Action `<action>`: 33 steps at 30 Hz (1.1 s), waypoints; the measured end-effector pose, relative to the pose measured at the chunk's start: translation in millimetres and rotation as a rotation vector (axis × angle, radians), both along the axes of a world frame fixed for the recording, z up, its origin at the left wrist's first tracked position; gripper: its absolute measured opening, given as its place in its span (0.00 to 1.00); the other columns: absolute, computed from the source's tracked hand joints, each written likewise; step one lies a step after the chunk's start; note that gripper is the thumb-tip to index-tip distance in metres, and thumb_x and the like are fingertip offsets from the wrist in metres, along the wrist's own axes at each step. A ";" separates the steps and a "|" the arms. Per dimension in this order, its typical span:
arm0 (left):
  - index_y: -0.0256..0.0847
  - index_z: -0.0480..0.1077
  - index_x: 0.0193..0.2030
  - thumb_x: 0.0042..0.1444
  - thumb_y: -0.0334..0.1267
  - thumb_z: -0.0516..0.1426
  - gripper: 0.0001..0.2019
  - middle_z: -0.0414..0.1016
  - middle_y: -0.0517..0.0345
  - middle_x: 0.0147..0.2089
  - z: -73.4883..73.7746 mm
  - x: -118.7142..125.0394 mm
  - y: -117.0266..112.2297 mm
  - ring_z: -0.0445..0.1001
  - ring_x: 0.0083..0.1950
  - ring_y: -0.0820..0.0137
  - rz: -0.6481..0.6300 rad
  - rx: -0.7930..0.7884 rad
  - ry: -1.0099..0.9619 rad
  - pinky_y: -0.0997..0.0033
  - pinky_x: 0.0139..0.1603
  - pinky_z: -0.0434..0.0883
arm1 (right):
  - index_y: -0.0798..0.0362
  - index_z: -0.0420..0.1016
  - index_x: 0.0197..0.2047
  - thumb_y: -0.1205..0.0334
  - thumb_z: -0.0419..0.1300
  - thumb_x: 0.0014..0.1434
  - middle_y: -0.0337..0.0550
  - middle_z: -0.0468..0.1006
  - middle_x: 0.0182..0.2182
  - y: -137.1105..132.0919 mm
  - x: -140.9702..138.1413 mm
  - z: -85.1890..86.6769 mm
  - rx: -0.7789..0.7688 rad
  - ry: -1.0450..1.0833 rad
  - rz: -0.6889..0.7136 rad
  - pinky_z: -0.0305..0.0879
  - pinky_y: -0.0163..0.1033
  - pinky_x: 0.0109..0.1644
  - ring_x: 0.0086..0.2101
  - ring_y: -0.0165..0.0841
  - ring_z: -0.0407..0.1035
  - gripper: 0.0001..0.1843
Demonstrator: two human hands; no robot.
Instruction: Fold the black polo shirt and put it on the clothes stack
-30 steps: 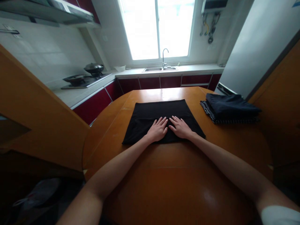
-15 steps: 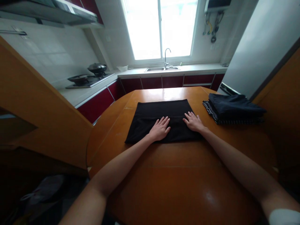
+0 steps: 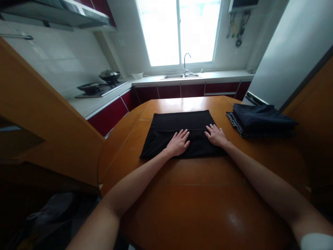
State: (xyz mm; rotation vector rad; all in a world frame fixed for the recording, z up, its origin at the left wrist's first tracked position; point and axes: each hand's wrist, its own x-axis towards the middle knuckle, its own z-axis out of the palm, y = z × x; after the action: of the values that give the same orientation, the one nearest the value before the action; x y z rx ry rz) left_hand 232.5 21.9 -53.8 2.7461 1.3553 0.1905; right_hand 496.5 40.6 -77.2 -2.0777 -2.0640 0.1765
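A folded black garment lies flat on the wooden table, with a fold edge running across its middle. Resting palm down on its near half is my left hand, fingers spread. My right hand also lies flat, on the garment's right side, with its fingers apart. Neither hand grips the cloth. What kind of garment it is I cannot tell.
A stack of folded dark clothes sits at the table's right. Beyond the table are a counter with a sink and a stove with a lidded pot and a pan. A wooden panel stands at the left.
Both hands stay flat on the black garment in nearly the same place. The whole view has shifted very slightly.
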 end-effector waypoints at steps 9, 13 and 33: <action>0.42 0.48 0.77 0.71 0.50 0.41 0.31 0.41 0.55 0.79 -5.4 -1.2 3.7 0.39 0.79 0.60 0.002 -0.004 -0.002 0.51 0.76 0.44 | 0.53 0.55 0.74 0.45 0.42 0.71 0.51 0.50 0.73 -0.2 -0.5 0.6 0.009 0.000 0.000 0.38 0.58 0.72 0.72 0.43 0.41 0.35; 0.42 0.48 0.76 0.71 0.51 0.41 0.31 0.41 0.55 0.79 -6.1 -1.4 4.6 0.39 0.79 0.60 -0.004 0.001 -0.008 0.51 0.76 0.44 | 0.53 0.55 0.73 0.45 0.42 0.71 0.50 0.50 0.73 -1.5 -0.9 1.5 0.012 -0.002 -0.005 0.39 0.58 0.73 0.72 0.43 0.42 0.35; 0.42 0.49 0.76 0.71 0.50 0.41 0.31 0.42 0.55 0.79 -8.2 -1.3 5.5 0.40 0.79 0.60 -0.003 0.019 -0.005 0.51 0.76 0.44 | 0.55 0.58 0.72 0.47 0.44 0.71 0.53 0.52 0.73 -2.3 -1.6 0.6 0.045 0.005 0.002 0.41 0.59 0.72 0.71 0.45 0.44 0.33</action>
State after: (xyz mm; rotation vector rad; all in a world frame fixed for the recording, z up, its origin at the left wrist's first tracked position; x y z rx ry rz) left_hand 231.2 27.5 -61.9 2.7609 1.3544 0.2112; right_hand 494.9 38.3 -76.5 -2.0472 -2.0482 0.1335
